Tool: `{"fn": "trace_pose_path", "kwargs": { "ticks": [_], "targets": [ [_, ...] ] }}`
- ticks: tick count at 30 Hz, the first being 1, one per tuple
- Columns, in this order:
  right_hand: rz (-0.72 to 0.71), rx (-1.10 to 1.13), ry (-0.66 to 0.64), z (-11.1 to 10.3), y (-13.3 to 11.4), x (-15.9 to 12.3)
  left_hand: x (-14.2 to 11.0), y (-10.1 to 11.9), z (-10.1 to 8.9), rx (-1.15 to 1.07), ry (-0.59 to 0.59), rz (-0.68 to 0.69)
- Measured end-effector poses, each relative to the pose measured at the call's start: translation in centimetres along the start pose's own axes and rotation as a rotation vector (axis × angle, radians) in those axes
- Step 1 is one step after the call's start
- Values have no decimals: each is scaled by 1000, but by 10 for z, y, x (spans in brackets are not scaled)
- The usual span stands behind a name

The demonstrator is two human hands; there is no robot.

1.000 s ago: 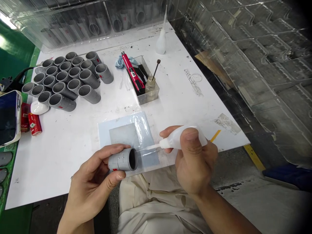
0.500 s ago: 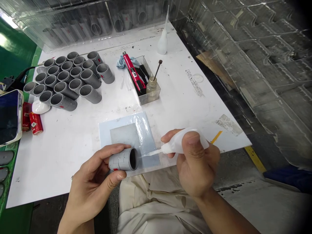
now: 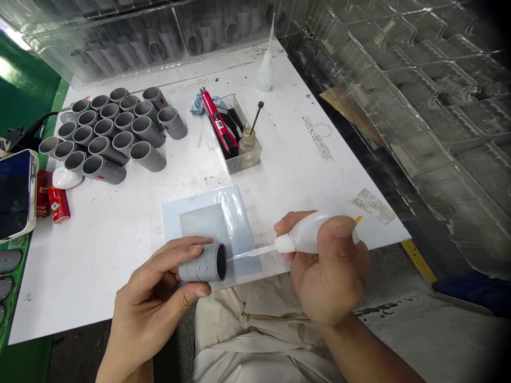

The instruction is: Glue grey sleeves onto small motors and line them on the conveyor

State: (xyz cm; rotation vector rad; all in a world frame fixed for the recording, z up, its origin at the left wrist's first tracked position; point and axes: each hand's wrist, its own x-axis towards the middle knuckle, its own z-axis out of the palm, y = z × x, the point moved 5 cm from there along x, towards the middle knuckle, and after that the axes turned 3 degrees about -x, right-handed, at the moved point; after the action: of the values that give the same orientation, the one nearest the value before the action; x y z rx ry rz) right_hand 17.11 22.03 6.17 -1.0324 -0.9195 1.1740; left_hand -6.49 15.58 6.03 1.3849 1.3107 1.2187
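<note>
Between the thumb and fingers of my left hand point(image 3: 159, 298) lies a grey plastic tube point(image 3: 202, 263), on its side with its dark open end facing right. My right hand point(image 3: 327, 266) is closed around a white squeeze bottle point(image 3: 307, 234). Its long thin nozzle point(image 3: 255, 251) points left, with the tip close to the rim of the tube; whether they touch I cannot tell. Beneath the tube, a pale blue cloth point(image 3: 171, 215) with a grey square sheet point(image 3: 203, 221) on it lies near the table's front edge.
Several similar grey tubes point(image 3: 147, 157) stand grouped at the back left of the white table point(image 3: 99, 255). A clear box point(image 3: 243, 166) holds a red tool point(image 3: 217, 119) and a small glass jar point(image 3: 248, 142). Another white bottle point(image 3: 265, 72) stands behind. A phone point(image 3: 16, 194) is at left; clear trays point(image 3: 419, 122) stand right.
The squeeze bottle and my right hand have shifted slightly right. My left hand has turned the tube, so its red mark no longer shows.
</note>
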Motion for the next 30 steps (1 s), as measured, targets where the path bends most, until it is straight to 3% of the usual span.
{"fn": "trace_pose_path", "kwargs": {
  "ticks": [30],
  "targets": [
    [1,-102,-9,5,5,1,5,10,2,21,-73,49]
  ]
}}
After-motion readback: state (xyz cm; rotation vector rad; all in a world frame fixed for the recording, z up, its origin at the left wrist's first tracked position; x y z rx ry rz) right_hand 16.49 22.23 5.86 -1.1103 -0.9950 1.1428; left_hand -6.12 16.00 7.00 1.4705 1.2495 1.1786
